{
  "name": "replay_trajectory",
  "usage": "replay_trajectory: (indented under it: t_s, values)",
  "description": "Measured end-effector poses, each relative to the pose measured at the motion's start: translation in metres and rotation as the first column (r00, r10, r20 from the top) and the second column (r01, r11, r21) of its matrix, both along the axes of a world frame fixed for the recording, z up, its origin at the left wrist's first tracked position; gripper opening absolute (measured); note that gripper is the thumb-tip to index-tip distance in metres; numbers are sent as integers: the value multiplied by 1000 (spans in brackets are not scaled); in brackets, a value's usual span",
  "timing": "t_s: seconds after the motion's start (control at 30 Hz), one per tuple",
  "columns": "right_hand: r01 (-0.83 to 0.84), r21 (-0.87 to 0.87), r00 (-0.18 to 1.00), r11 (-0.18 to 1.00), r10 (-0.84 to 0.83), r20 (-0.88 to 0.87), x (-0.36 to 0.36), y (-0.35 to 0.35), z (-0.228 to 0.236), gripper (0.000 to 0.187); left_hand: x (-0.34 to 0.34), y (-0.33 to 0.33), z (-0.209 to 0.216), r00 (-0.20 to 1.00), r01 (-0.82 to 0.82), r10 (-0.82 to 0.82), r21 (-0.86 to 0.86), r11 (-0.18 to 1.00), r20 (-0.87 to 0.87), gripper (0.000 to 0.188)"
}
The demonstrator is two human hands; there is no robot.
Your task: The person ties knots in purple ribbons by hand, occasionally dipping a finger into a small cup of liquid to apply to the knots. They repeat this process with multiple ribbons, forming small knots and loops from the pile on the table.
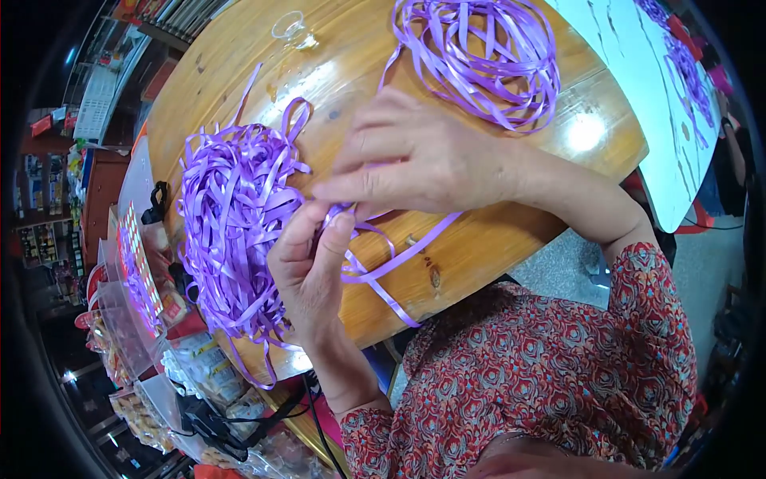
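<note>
My left hand [307,267] is closed, with thumb and index finger pinching a purple ribbon [338,211] over the table. Just above it, my right hand [431,160] has its index finger and thumb together at the same ribbon, while its other fingers are blurred by motion. Loose ribbon ends trail from beneath the hands toward the near table edge. Left of my hands lies a dense, tangled pile of purple ribbon [239,215]. A looser coil of purple ribbon [487,60] rests at the far right of the table. The exact grip point is partly hidden by my fingers.
The round wooden table [447,275] has a clear plastic cup [294,32] at its far side. Packaged goods [203,367] and a black cable [315,423] crowd the left edge. A white tabletop [630,80] with more purple ribbon stands at the right, near another person.
</note>
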State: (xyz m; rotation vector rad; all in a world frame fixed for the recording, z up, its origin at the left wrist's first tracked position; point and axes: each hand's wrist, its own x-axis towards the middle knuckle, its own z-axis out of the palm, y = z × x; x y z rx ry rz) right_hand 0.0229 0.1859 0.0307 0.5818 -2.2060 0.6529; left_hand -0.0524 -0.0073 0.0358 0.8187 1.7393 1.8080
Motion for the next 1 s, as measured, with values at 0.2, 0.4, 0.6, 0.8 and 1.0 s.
replay_trajectory:
  t_s: [0.2,0.4,0.6,0.8,1.0]
  values:
    - [-45,13,996,999,46,-74,0,-4,1,22,-1,-2,0,1000,-17,17,42,999,-4,19]
    - [18,-76,994,997,-26,-108,8,15,20,13,-19,-17,21,900,-39,49,33,999,-434,11]
    - [190,-507,975,841,-101,197,68,79,25,12,-37,-57,32,898,-184,207,96,978,-387,10]
    - [273,-720,957,638,-255,137,133,138,-4,21,-55,-84,21,897,-197,247,168,966,-367,15]
    - [86,-926,941,368,-335,-46,160,175,-16,21,-54,-98,22,901,-196,205,62,979,-383,14]
